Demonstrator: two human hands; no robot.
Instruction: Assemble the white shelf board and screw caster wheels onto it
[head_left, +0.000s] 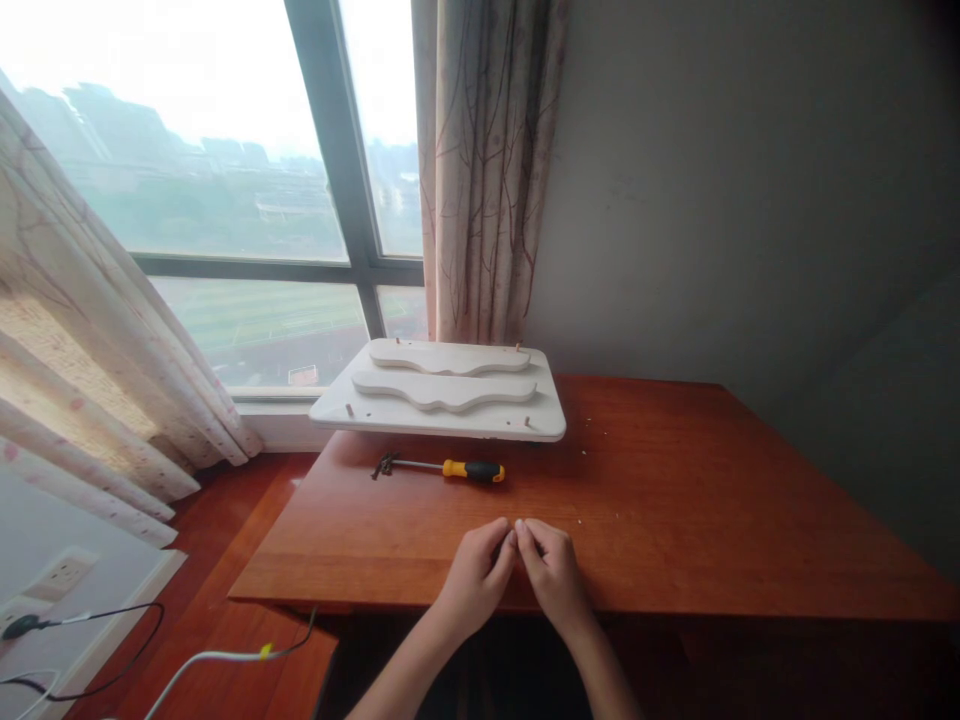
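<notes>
My left hand (480,565) and my right hand (551,570) meet at the near edge of the wooden table. Both are closed, thumbs and fingertips pressed together; whether anything small is between them is hidden. Beyond them lies a screwdriver (472,471) with a yellow and black handle, its shaft pointing left. Its tip touches or lies beside a small pile of dark screws (385,465). Farther back is a white board (442,425) with rounded corners and short wooden pegs standing near its corners. Two white wavy-edged pieces (444,390) lie on it.
The reddish-brown table (675,500) stretches right, with a few tiny white crumbs on it. A window (247,200) and curtains (487,170) stand behind. At the lower left, a plug sits in a wall socket (64,575), and a white cable (217,657) runs beside the table.
</notes>
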